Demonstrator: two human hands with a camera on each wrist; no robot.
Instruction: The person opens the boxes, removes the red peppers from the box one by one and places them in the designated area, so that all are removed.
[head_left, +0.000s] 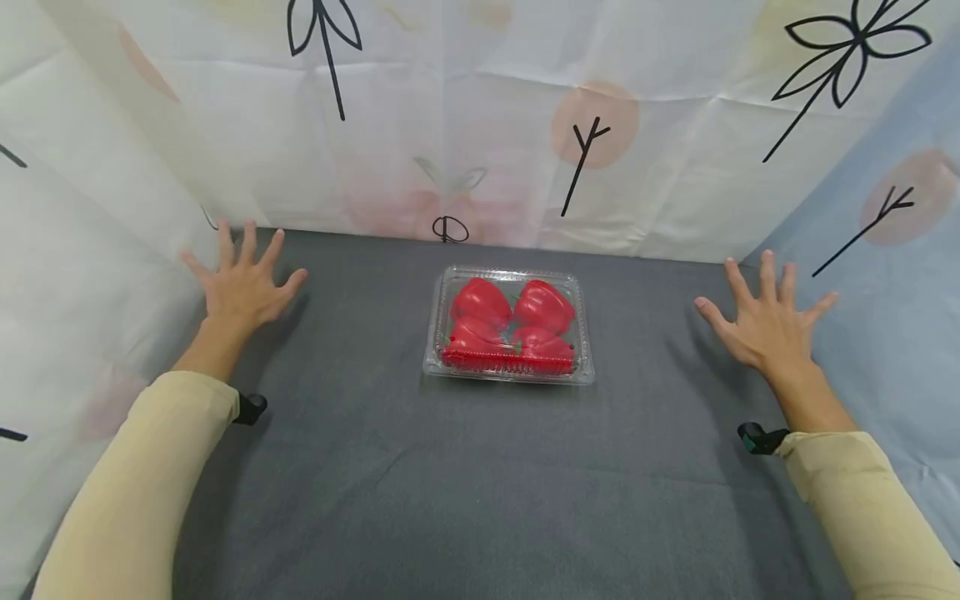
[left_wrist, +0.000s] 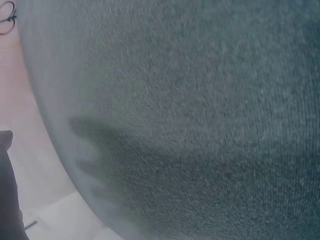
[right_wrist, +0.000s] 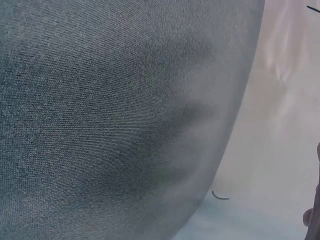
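2 sleeves [head_left: 135, 483] up front, then we've got left hand [head_left: 243, 287] and right hand [head_left: 771, 325] splayed wide, gripping nothing. Our box [head_left: 510, 377] sits on the table [head_left: 480, 500] roughly midway between them, long side running left to right.

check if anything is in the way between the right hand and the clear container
Nothing visible stands between the right hand and the clear container; in the head view only grey cloth, partly shadowed, lies between them.
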